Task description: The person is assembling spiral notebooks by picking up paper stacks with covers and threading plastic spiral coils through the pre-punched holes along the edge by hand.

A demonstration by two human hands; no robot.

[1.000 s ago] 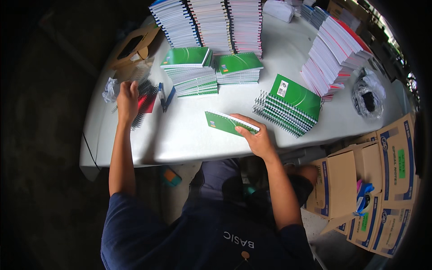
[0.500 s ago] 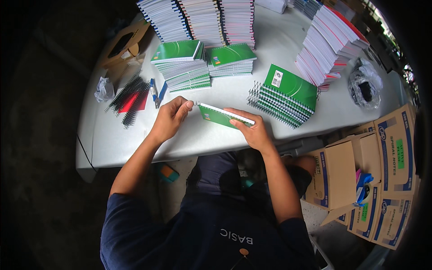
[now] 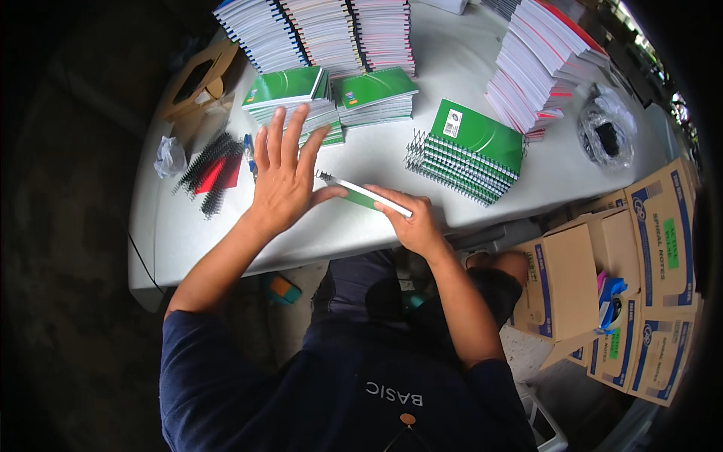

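At the centre of the frame, you hold a green spiral notebook [image 3: 365, 196] on edge above the white desk [image 3: 527, 181]. Your right hand [image 3: 413, 224] is closed around its lower right end, fingers wrapped over the white page edge. Your left hand [image 3: 282, 177] is spread wide open, fingers fanned toward the top of the frame, with only the thumb and palm edge pressed against the notebook's wire-bound end; it grips nothing.

Just left of that hand, a loose bundle of black spiral wires [image 3: 207, 169] lies over something red on the desk, with a crumpled clear wrapper [image 3: 169, 156] beyond it and a blue pen [image 3: 249, 151] beside it. Above your left hand sit two low piles of green-covered notebooks [image 3: 331, 98], side by side. At centre right, a slanted stack of bound green notebooks [image 3: 463, 151] rests with its coils facing you. Across the top of the frame, tall stacks of white-paged books [image 3: 324, 30] stand in rows, and another fanned stack [image 3: 542, 64] leans in the upper right, next to a clear plastic bag [image 3: 606, 135]. An open brown cardboard box [image 3: 196, 79] sits in the upper left corner of the desk. Cardboard cartons [image 3: 640, 279] with blue print crowd the lower right.
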